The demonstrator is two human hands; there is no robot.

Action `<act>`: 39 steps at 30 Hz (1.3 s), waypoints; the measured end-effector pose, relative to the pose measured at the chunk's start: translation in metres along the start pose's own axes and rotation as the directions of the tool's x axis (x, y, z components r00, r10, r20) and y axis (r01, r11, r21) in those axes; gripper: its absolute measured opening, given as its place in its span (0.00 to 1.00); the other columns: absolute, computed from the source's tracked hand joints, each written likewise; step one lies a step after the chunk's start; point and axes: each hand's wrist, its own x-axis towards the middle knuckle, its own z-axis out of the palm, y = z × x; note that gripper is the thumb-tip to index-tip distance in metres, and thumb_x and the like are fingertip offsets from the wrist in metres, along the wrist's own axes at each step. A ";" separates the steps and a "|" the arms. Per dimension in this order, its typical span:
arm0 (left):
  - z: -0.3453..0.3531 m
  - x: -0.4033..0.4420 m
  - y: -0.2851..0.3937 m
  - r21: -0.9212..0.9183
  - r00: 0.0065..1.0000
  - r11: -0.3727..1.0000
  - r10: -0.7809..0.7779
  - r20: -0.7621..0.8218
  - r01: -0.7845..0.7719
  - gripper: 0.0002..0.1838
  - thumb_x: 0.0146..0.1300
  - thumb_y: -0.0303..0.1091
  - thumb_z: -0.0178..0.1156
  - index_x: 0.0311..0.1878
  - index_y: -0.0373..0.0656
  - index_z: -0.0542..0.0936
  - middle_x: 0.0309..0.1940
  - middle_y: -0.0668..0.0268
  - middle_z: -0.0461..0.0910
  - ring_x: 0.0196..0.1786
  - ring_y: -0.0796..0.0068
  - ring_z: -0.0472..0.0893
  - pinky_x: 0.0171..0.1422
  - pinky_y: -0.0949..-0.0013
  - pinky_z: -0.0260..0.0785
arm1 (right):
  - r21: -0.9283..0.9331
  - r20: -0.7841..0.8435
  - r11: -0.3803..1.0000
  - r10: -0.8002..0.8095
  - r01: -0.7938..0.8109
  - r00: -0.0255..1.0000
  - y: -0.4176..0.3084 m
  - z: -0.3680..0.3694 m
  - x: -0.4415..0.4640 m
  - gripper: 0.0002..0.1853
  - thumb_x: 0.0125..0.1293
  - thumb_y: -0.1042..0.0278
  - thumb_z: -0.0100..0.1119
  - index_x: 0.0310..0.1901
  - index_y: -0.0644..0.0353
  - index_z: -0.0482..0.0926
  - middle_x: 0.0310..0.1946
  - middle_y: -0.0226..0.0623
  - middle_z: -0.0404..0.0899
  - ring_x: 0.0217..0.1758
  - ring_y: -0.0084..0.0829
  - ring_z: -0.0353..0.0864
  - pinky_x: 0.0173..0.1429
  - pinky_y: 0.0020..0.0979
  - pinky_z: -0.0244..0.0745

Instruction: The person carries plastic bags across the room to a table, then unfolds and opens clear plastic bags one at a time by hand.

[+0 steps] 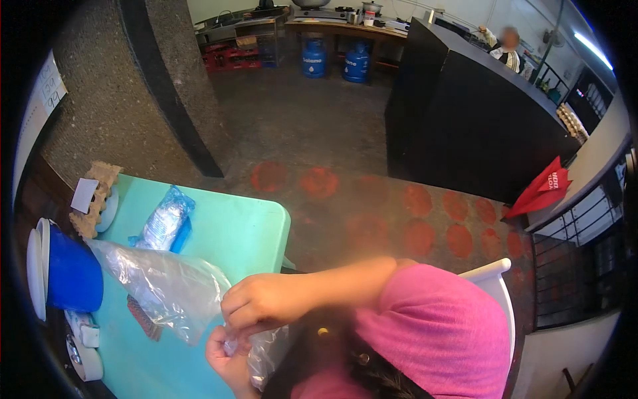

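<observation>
A clear plastic bag [166, 282] stretches over the turquoise table [219, 216], its gathered end at my hands. My right hand [256, 302] is closed at the bag's edge, fingers bent downward. Just below it, my left hand [229, 352] pinches the bunched plastic. More clear plastic [267, 352] hangs beside my left hand, near my body. Under the bag lies a small reddish patterned item [143, 318], partly covered. Behind the bag rests a blue plastic package [166, 219] with whitish contents.
A blue bucket [73, 276], an egg tray [100, 199] and a white round item [86, 362] line the table's left side. A white chair [495, 271] is behind my arm. Beyond are a black counter [458, 113], a person [508, 53] and blue gas cylinders [314, 58].
</observation>
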 end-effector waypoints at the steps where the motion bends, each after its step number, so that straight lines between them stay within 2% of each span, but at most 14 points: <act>1: -0.006 0.002 -0.002 0.073 0.999 0.997 0.028 0.039 -0.031 0.21 0.45 0.29 0.79 0.36 0.39 0.75 0.30 0.73 0.69 0.35 0.81 0.69 0.43 0.78 0.59 | 0.000 0.001 1.000 0.002 -0.002 1.000 0.000 0.000 0.000 0.07 0.52 0.73 0.67 0.33 0.61 0.79 0.28 0.38 0.74 0.34 0.43 0.78 0.37 0.41 0.72; 5: 0.001 0.002 0.003 0.164 0.994 0.981 0.091 0.069 -0.101 0.20 0.48 0.36 0.78 0.26 0.40 0.73 0.28 0.72 0.68 0.34 0.79 0.68 0.40 0.76 0.58 | -0.152 0.046 0.988 -0.025 0.032 0.999 0.002 0.001 0.002 0.06 0.55 0.69 0.64 0.32 0.61 0.79 0.27 0.38 0.73 0.34 0.43 0.77 0.38 0.41 0.72; 9: -0.014 0.002 -0.005 0.156 0.984 0.974 0.153 0.091 -0.166 0.23 0.46 0.42 0.79 0.24 0.40 0.72 0.28 0.70 0.68 0.34 0.78 0.68 0.39 0.75 0.59 | -0.280 0.069 0.954 -0.094 0.109 0.993 0.007 0.003 0.002 0.07 0.55 0.69 0.59 0.33 0.63 0.75 0.29 0.37 0.70 0.35 0.40 0.74 0.39 0.38 0.71; 11: -0.019 0.000 -0.007 0.150 0.975 0.968 0.184 0.127 -0.202 0.27 0.44 0.50 0.79 0.21 0.43 0.72 0.28 0.70 0.68 0.34 0.76 0.68 0.39 0.74 0.60 | -0.289 0.067 0.953 -0.079 0.095 0.995 0.009 0.003 0.004 0.07 0.56 0.69 0.58 0.33 0.62 0.75 0.30 0.38 0.70 0.36 0.40 0.74 0.40 0.38 0.71; 14: -0.013 -0.001 0.007 0.196 0.948 0.942 0.226 0.224 -0.271 0.27 0.43 0.52 0.80 0.20 0.45 0.72 0.30 0.68 0.71 0.35 0.74 0.70 0.39 0.73 0.62 | -0.302 0.058 0.951 -0.044 0.059 0.997 0.010 0.001 0.005 0.07 0.57 0.69 0.58 0.34 0.62 0.75 0.32 0.38 0.70 0.37 0.40 0.73 0.41 0.38 0.71; 18: -0.023 0.001 0.005 0.143 0.947 0.955 0.221 0.233 -0.258 0.24 0.43 0.48 0.79 0.19 0.46 0.72 0.31 0.66 0.74 0.33 0.74 0.71 0.38 0.73 0.63 | -0.305 0.020 0.952 -0.023 0.028 1.000 0.013 0.001 0.004 0.06 0.59 0.71 0.59 0.36 0.61 0.75 0.33 0.37 0.70 0.36 0.40 0.73 0.40 0.39 0.71; 21: -0.039 -0.003 0.003 0.161 0.960 0.975 0.107 0.257 -0.152 0.22 0.44 0.45 0.79 0.22 0.45 0.73 0.31 0.66 0.76 0.32 0.76 0.72 0.38 0.74 0.64 | -0.259 0.014 0.965 0.054 -0.048 0.998 0.007 -0.001 0.002 0.06 0.60 0.71 0.61 0.37 0.59 0.76 0.33 0.37 0.70 0.34 0.41 0.75 0.36 0.39 0.71; 23: -0.039 -0.006 0.005 0.126 0.981 0.991 0.018 0.195 -0.043 0.26 0.44 0.48 0.79 0.33 0.41 0.73 0.32 0.71 0.70 0.34 0.80 0.68 0.42 0.77 0.60 | -0.250 0.033 0.964 0.097 -0.086 0.995 0.006 -0.002 0.001 0.07 0.60 0.69 0.63 0.38 0.59 0.76 0.34 0.37 0.71 0.33 0.42 0.76 0.35 0.39 0.71; 26: -0.027 -0.003 0.009 0.161 0.987 0.987 -0.035 0.157 0.009 0.28 0.46 0.46 0.80 0.40 0.40 0.74 0.32 0.72 0.70 0.35 0.81 0.68 0.43 0.78 0.60 | -0.177 0.078 0.971 0.177 -0.161 0.981 -0.002 -0.010 0.004 0.12 0.58 0.64 0.67 0.40 0.58 0.76 0.35 0.36 0.72 0.33 0.44 0.77 0.34 0.41 0.72; 27: -0.019 -0.002 0.012 0.161 0.987 0.987 -0.034 0.155 0.009 0.28 0.46 0.46 0.80 0.40 0.40 0.74 0.32 0.72 0.70 0.35 0.81 0.68 0.43 0.78 0.60 | -0.113 0.108 0.973 0.211 -0.199 0.972 -0.005 -0.013 0.005 0.15 0.57 0.62 0.69 0.41 0.58 0.77 0.36 0.36 0.73 0.33 0.45 0.78 0.35 0.41 0.72; 30: -0.011 0.001 0.013 0.225 0.998 0.974 -0.008 0.068 -0.007 0.24 0.50 0.45 0.78 0.37 0.39 0.76 0.31 0.73 0.69 0.34 0.80 0.67 0.42 0.78 0.59 | -0.124 0.111 0.972 0.214 -0.200 0.970 0.001 -0.009 0.005 0.17 0.54 0.60 0.71 0.40 0.59 0.79 0.34 0.37 0.76 0.33 0.45 0.78 0.35 0.42 0.72; 32: -0.031 0.006 -0.001 0.280 0.979 0.947 0.113 0.168 -0.157 0.18 0.52 0.40 0.76 0.33 0.36 0.79 0.26 0.69 0.72 0.31 0.78 0.69 0.38 0.75 0.61 | -0.099 0.168 0.970 0.238 -0.224 0.957 0.005 -0.011 0.003 0.15 0.54 0.61 0.71 0.39 0.60 0.80 0.33 0.37 0.76 0.33 0.45 0.78 0.35 0.42 0.71; 33: -0.030 0.006 0.000 0.281 0.980 0.947 0.113 0.167 -0.157 0.18 0.52 0.40 0.76 0.33 0.36 0.79 0.26 0.69 0.72 0.31 0.78 0.69 0.38 0.75 0.61 | -0.076 0.224 0.965 0.260 -0.249 0.939 0.006 -0.012 0.003 0.14 0.54 0.61 0.71 0.37 0.60 0.81 0.31 0.38 0.77 0.33 0.44 0.78 0.35 0.42 0.71; 39: -0.022 0.005 0.005 0.364 0.966 0.901 0.179 0.184 -0.236 0.18 0.51 0.41 0.76 0.29 0.39 0.78 0.27 0.67 0.73 0.33 0.74 0.70 0.41 0.73 0.62 | -0.076 0.246 0.972 0.234 -0.222 0.941 0.006 -0.014 0.003 0.09 0.52 0.67 0.71 0.31 0.60 0.82 0.28 0.37 0.76 0.32 0.42 0.78 0.36 0.40 0.72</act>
